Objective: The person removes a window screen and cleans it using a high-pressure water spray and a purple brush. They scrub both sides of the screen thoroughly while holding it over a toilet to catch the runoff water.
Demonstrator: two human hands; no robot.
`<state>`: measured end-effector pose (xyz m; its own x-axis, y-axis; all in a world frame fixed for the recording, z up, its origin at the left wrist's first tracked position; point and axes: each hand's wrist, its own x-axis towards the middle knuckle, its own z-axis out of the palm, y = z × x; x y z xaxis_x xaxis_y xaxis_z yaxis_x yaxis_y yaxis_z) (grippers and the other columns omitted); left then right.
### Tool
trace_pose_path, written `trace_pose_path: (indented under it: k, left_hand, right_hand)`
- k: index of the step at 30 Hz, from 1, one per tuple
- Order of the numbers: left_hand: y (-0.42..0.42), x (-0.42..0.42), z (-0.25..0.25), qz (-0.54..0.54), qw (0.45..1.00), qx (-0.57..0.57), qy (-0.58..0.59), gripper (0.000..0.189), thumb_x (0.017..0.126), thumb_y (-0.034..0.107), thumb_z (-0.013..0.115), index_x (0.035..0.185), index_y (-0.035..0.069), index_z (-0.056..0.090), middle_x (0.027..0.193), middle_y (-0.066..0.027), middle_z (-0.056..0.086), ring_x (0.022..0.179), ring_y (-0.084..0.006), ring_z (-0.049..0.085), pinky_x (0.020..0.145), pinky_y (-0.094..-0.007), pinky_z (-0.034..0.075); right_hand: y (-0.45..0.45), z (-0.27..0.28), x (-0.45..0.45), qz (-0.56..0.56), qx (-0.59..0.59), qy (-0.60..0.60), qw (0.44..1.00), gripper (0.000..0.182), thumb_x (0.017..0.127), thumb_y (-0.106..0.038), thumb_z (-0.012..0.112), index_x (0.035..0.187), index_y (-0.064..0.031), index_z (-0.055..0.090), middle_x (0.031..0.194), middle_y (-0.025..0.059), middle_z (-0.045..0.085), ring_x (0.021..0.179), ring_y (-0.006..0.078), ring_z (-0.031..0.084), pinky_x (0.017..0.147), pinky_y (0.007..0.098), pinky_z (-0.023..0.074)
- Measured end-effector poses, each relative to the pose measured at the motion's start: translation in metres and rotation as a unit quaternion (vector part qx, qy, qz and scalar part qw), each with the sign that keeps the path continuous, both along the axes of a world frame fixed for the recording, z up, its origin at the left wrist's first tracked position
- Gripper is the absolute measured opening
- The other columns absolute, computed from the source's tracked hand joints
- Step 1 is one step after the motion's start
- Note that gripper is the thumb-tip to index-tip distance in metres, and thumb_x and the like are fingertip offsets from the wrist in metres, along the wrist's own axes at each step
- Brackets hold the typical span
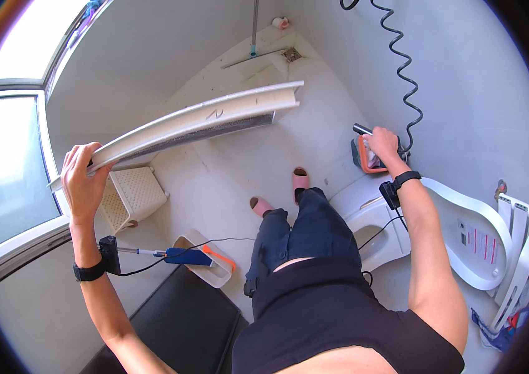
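My left hand (83,180) grips the left end of a long white framed panel (208,112), probably a removed window sash or screen, seen nearly edge-on. Its channelled frame bears a dark squiggle, and a dark, speckled face shows along its lower side. The panel slants up to the right, above the floor. My right hand (383,144) is closed around a black handheld sprayer (362,129), whose head points left. A coiled black hose (405,70) hangs along the wall and runs down behind this hand. Just below the hand is an orange-rimmed bin (366,161) with crumpled paper inside.
A toilet (377,229) with a raised lid stands at right, beside a white radiator (517,219). A beige plastic basket (140,194) and a tub (217,276) with a blue mop head are at left. A squeegee (253,55) rests near the floor drain (292,54). A window (12,173) stands open.
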<state>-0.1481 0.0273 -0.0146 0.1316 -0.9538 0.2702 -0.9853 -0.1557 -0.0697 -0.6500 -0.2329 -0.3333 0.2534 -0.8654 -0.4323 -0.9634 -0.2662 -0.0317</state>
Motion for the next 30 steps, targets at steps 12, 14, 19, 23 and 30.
trace_pose_path:
  k: [12, 14, 19, 23, 30]
  left_hand:
    - [0.034, -0.043, -0.009, -0.082, 0.964, 0.238, -0.09, 0.03, 0.062, -0.007, 0.063, 0.089, 0.004, 0.056, 0.082, -0.0075, 0.058, 0.087, -0.0254, 0.057, 0.082, -0.0353, 0.044]
    - [0.043, -0.052, -0.01, -0.076, 0.953, 0.271, -0.113, 0.027, 0.067, -0.005, 0.063, 0.091, 0.005, 0.056, 0.083, -0.0067, 0.058, 0.087, -0.0239, 0.057, 0.083, -0.0344, 0.045]
    - [0.068, -0.07, -0.012, -0.049, 0.943, 0.305, -0.124, 0.028, 0.068, -0.004, 0.062, 0.094, 0.006, 0.054, 0.085, -0.0071, 0.057, 0.089, -0.0233, 0.056, 0.083, -0.0341, 0.045]
    - [0.081, -0.078, -0.013, -0.043, 0.937, 0.317, -0.14, 0.025, 0.071, -0.002, 0.061, 0.094, 0.006, 0.054, 0.086, -0.0067, 0.056, 0.088, -0.0228, 0.056, 0.082, -0.0331, 0.044]
    - [0.085, -0.076, -0.014, -0.023, 0.931, 0.335, -0.144, 0.02, 0.072, 0.002, 0.06, 0.091, 0.006, 0.053, 0.087, -0.0065, 0.054, 0.092, -0.023, 0.054, 0.085, -0.0341, 0.043]
  right_hand:
    - [-0.005, -0.026, 0.013, 0.044, 0.057, -0.028, 0.997, 0.04, 0.084, -0.041, 0.062, 0.091, -0.0018, 0.067, 0.091, 0.0194, 0.067, 0.088, 0.0361, 0.064, 0.075, 0.0441, 0.0503]
    - [-0.006, -0.036, 0.012, 0.056, 0.07, -0.027, 0.996, 0.041, 0.084, -0.042, 0.062, 0.092, -0.0023, 0.068, 0.092, 0.0195, 0.067, 0.088, 0.0364, 0.064, 0.076, 0.0445, 0.0502]
    - [-0.008, -0.05, 0.018, 0.099, 0.063, -0.042, 0.992, 0.042, 0.083, -0.043, 0.062, 0.091, -0.0019, 0.066, 0.09, 0.0197, 0.066, 0.086, 0.0372, 0.064, 0.074, 0.0453, 0.05]
    - [-0.013, -0.059, 0.017, 0.138, 0.059, -0.059, 0.987, 0.043, 0.082, -0.044, 0.062, 0.089, -0.0014, 0.065, 0.086, 0.0198, 0.066, 0.083, 0.0382, 0.063, 0.071, 0.0458, 0.0498]
    - [-0.032, -0.066, 0.02, 0.163, 0.064, -0.034, 0.984, 0.044, 0.081, -0.045, 0.064, 0.087, -0.0019, 0.065, 0.086, 0.0197, 0.066, 0.083, 0.0359, 0.064, 0.071, 0.0455, 0.05]
